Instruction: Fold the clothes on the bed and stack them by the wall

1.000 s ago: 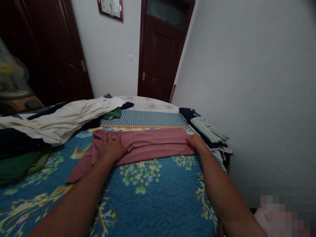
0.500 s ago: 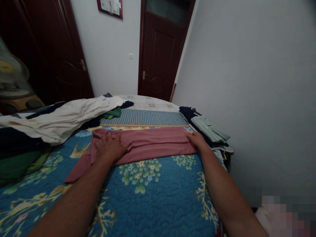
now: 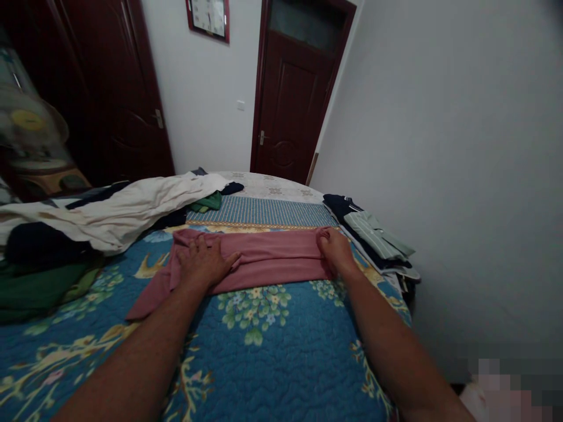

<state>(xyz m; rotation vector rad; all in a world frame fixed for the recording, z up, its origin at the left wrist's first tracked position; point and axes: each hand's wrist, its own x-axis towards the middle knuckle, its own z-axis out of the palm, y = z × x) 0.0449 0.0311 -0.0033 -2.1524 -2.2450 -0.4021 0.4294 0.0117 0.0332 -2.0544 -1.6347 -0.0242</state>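
The left hand (image 3: 204, 264) lies flat, fingers spread, on the left part of a folded pink garment (image 3: 277, 249); the right hand (image 3: 336, 252) is closed, gripping its right end. The garment stretches across the blue quilted bedspread (image 3: 281, 375). Toward the bedspread's left side sprawls a crumpled cream garment (image 3: 118, 217); along its right edge, a striped pale-green shirt (image 3: 373, 234) tops a folded stack (image 3: 338, 204). Beyond are a panelled door (image 3: 294, 105) and wall clock (image 3: 209, 16).
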